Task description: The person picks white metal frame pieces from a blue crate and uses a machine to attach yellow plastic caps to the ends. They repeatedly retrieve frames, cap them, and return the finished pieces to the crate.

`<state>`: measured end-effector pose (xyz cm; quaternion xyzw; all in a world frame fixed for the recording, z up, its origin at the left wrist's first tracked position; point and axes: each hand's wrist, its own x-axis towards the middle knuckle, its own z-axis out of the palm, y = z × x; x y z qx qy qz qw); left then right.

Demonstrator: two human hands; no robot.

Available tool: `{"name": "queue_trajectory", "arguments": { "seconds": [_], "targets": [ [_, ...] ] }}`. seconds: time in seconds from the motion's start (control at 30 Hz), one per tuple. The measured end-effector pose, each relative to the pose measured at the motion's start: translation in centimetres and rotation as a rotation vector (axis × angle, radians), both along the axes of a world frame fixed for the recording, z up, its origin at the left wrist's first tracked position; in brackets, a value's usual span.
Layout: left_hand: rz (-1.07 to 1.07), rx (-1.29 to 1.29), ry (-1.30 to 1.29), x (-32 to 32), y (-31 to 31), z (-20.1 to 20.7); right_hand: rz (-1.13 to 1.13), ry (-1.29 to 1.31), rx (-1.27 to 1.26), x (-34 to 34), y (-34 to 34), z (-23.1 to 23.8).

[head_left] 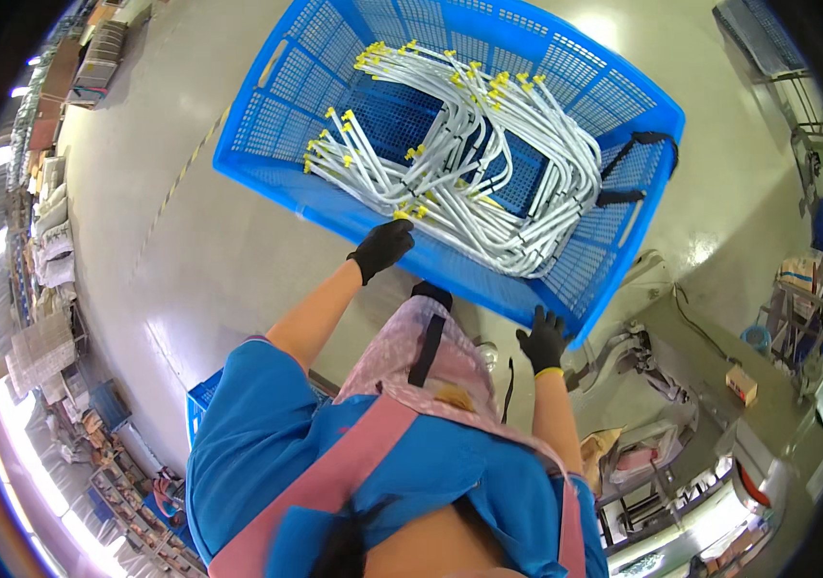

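Note:
A large blue plastic crate (565, 60) with lattice walls lies in front of me. Many bent white tubes (580, 169) with yellow end fittings and short black bands lie piled inside it. My left hand (382, 250), in a black glove, is closed over the crate's near rim, close to a yellow tube end; its fingertips are partly hidden. Farther right, my right hand (544, 342), in a black glove with a yellow cuff, touches the near rim by the right corner, fingers apart. A black strap (638, 154) hangs at the crate's right end.
Part of another blue crate (201, 397) shows beside my left side. At the right are a machine frame (642, 366), a small carton (742, 384) and a dark cable (695, 323) on the floor. Stacked goods and shelves line the left wall. A yellow-black line (183, 173) crosses the floor.

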<state>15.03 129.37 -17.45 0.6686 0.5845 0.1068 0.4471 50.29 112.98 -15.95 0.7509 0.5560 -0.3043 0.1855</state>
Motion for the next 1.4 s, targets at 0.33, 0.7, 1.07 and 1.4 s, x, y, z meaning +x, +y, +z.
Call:
{"name": "queue_trajectory", "arguments": {
  "seconds": [0.33, 0.7, 1.07, 1.4],
  "targets": [
    [-0.073, -0.442, 0.69, -0.1, 12.9, -20.4, 0.055, -0.115, -0.115, -1.7, 2.5, -1.0],
    [-0.018, -0.299, 0.662, 0.5, 13.4, -29.9, 0.071, -0.081, -0.125, -1.5, 2.4, -1.1],
    [-0.122, -0.207, 0.004, -1.8, 16.8, -17.5, 0.052, -0.101, -0.07, -1.6, 2.2, -1.3],
    [-0.019, -0.563, -0.49, -2.5, 21.6, 12.3, 0.045, -0.119, -0.097, -1.6, 2.6, -1.5]
  ]
}}
